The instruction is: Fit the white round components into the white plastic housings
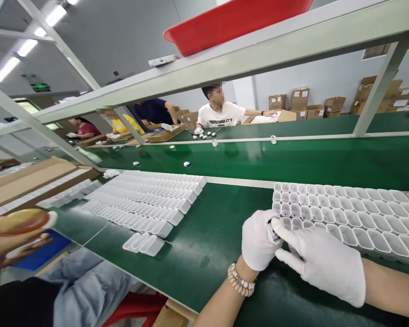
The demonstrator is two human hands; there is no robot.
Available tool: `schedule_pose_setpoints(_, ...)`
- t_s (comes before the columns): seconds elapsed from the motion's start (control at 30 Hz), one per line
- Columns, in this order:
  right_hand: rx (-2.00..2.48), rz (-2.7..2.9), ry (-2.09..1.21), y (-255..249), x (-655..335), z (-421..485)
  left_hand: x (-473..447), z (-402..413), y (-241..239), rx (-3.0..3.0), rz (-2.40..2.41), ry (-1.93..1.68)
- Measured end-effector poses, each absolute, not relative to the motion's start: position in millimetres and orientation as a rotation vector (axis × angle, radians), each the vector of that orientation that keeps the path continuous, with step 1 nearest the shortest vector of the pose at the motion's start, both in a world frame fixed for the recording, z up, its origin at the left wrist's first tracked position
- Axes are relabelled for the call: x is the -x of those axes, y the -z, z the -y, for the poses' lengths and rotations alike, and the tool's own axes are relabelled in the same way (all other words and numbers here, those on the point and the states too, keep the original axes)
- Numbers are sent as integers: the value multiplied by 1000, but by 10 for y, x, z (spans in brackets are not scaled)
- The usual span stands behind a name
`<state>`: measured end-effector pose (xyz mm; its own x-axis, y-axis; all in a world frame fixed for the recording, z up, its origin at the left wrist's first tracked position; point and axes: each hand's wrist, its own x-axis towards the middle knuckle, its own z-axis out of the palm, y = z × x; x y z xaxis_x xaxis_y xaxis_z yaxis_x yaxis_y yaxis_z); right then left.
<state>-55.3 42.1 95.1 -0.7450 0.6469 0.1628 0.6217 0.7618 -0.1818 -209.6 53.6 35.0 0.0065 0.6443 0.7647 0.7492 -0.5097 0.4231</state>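
My left hand [260, 240], white-gloved with a beaded bracelet at the wrist, is closed with its fingers curled. My right hand [327, 261], also gloved, meets it, thumb and fingertips pressed close against the left fingers. A small part of something greyish shows between them, but the gloves hide what it is. Just beyond my hands, rows of small white plastic cups [354, 218] stand packed together, open side up. The nearest cups on the left of that block are partly covered by my fingers. Both hands are above the green table [204, 272].
More rows of white cups [146, 200] are on the left, with several separate cups [152, 245] nearer. A green conveyor belt [313, 159] carries small white pieces [187, 164]. A shelf rail [225, 75] crosses above. At left, a neighbour's hand [7, 245] holds a brownish oval object [23, 221].
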Motion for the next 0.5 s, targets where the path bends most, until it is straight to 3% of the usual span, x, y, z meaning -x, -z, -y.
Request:
schedule_pose_setpoints(0.23, 1052, 2748, -254, -965, 596, -415, 2064, -477, -387, 2122, 1502, 1659)
schedule_pose_setpoints(0.37, 1172, 2593, -310, -947, 635, -495, 1992, -431, -395, 2275, 1736, 1687)
schedule_pose_setpoints(0.5, 1194, 2292, -725, -1026, 603, -685, 1896, -448, -412, 2488, 1965, 2005)
